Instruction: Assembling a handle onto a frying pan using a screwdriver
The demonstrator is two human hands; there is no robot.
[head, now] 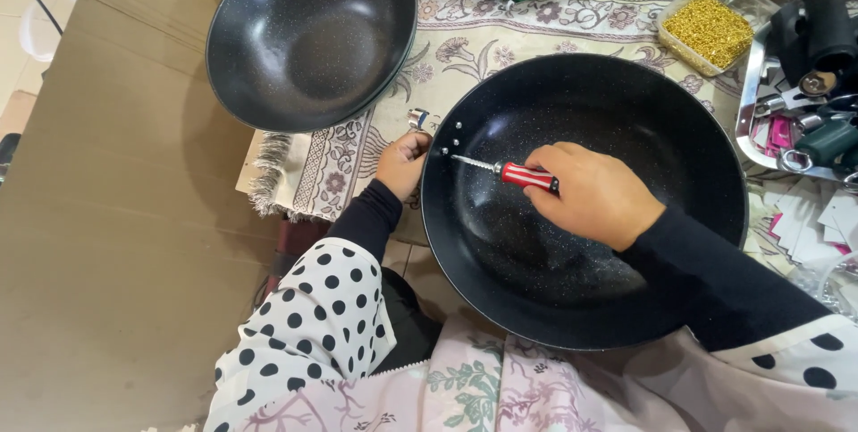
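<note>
Screwdriver (518, 173) inside black pan (626, 307)

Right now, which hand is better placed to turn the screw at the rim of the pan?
The right hand, probably. It already holds the red screwdriver inside the pan, its tip at the screws in the wall. The left hand grips outside the rim, beside a small metal bracket.

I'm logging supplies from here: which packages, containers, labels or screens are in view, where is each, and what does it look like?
Clear plastic tub: top right on the patterned cloth, rectangular, open, filled with small gold-coloured pieces.
Metal tray: far right edge, shiny, holding dark tools and parts.
White paper tags: lower right, below the tray, small loose slips; any print is too small to tell.
No screens or signs in view.
</note>
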